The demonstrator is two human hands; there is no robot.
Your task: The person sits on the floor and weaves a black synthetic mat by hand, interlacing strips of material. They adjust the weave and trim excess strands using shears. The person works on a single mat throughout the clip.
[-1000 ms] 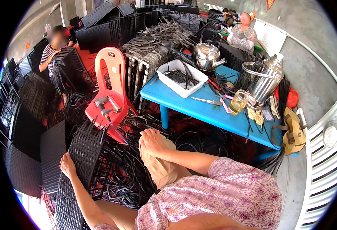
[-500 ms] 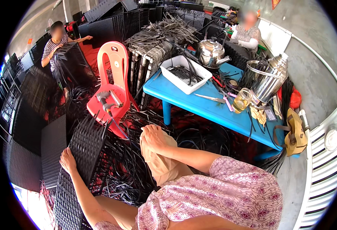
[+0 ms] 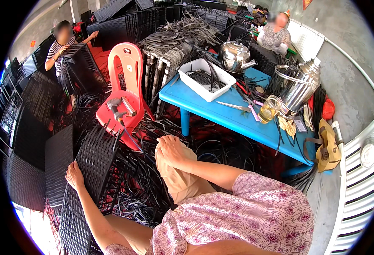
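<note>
My left hand (image 3: 73, 174) rests with spread fingers on the edge of a black woven panel (image 3: 89, 178) that leans in front of me. My right hand (image 3: 170, 148) lies on my knee in tan trousers (image 3: 179, 178), fingers loosely curled, holding nothing that I can see. Loose black plastic strips (image 3: 144, 187) cover the floor between the panel and my knee.
A red plastic chair (image 3: 125, 91) with a grey tool on its seat stands ahead. Right of it a blue table (image 3: 233, 117) carries a white tray (image 3: 208, 79), a metal kettle (image 3: 234, 55), a steel flask (image 3: 299, 87) and a glass jar. Two other people work at the back.
The view has shifted a little, with the chair and table drifting slightly. Both hands stay where they were, left on the panel, right on the knee.
</note>
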